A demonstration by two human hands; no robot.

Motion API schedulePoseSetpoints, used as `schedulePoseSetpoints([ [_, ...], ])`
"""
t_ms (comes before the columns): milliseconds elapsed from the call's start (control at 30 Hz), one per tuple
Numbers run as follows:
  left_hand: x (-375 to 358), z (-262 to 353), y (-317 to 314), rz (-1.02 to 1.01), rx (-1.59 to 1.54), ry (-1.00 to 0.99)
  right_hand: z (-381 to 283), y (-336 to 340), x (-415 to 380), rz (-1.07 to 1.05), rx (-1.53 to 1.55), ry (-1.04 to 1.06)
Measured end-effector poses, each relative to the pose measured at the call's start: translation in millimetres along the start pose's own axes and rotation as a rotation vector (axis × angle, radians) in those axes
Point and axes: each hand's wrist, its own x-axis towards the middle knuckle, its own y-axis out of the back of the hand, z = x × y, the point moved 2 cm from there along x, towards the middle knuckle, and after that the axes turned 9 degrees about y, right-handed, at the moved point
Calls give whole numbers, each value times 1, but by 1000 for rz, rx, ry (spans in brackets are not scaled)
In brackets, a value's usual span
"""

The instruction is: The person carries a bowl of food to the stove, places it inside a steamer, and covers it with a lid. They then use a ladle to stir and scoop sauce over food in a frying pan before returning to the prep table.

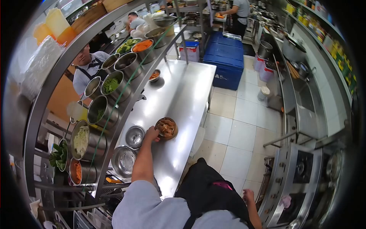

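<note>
My left hand (pixel 152 134) reaches over the steel table and grips the near left rim of a round brown bowl (pixel 175 131). Brown pieces of food with a lighter topping fill the bowl. Just left of this hand sit a small steel bowl (pixel 135 137) and a larger steel mixing bowl (pixel 123 162), with no food visible in either. My right hand (pixel 248 195) hangs low beside my black apron (pixel 209 191), away from the table. Its fingers are loosely bent and apart, with nothing visible in them.
Steel pots of cut vegetables line the shelf (pixel 131 89) along the table's left. A small bowl of orange-brown food (pixel 154 75) stands farther up the table. Beyond is a blue chest (pixel 225 57); stoves (pixel 301 168) stand right. A co-worker (pixel 89 68) faces the shelf.
</note>
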Motion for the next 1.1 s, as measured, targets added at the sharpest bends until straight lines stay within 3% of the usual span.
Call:
schedulePoseSetpoints([
  [67, 7, 11, 2, 35, 11, -8, 19, -14, -19, 26, -10, 4],
  [100, -37, -9, -23, 35, 18, -39, 73, 22, -35, 33, 16, 20],
  [200, -69, -21, -43, 89, 33, -48, 172, 48, -69, -47, -178, 107],
  [400, -133, -19, -87, 66, 126, -132, 407, 66, -173, 172, 246, -249],
  [433, -135, -19, -95, 67, 136, -143, 416, 61, -175, 189, 308, -303],
  [567, -145, -6, -138, -11, 227, -182, 414, 67, -181, 84, 184, -87],
  [733, -145, 24, -203, 37, 456, -533, 393, 75, -204, 7, -20, 210],
  [767, -161, 40, -225, 0, 469, -668, 409, 68, -240, 53, -24, 226],
  [800, -199, 63, -235, -91, 455, -534, 432, 55, -285, 130, -13, 225],
  [833, -198, 69, -254, -184, 442, -527, 433, 30, -293, 233, 10, 200],
  [867, -168, 63, -284, -189, 431, -671, 390, 36, -281, 361, 44, 164],
  [900, -266, 101, -283, -287, 423, -580, 396, 41, -272, 343, -56, 165],
  [933, -233, 101, -305, -442, 364, -629, 367, 44, -281, 479, 383, 49],
  [967, -241, 111, -322, -481, 394, -673, 330, 65, -293, 505, 398, 103],
  [1000, -215, 120, -351, -619, 493, -772, 283, 100, -318, 512, 188, 116],
  [1033, -226, 131, -371, -395, 653, -860, 258, 132, -340, 559, 237, 239],
  [1100, -270, 145, -400, -417, 705, -989, 239, 203, -385, 895, 202, 607],
])
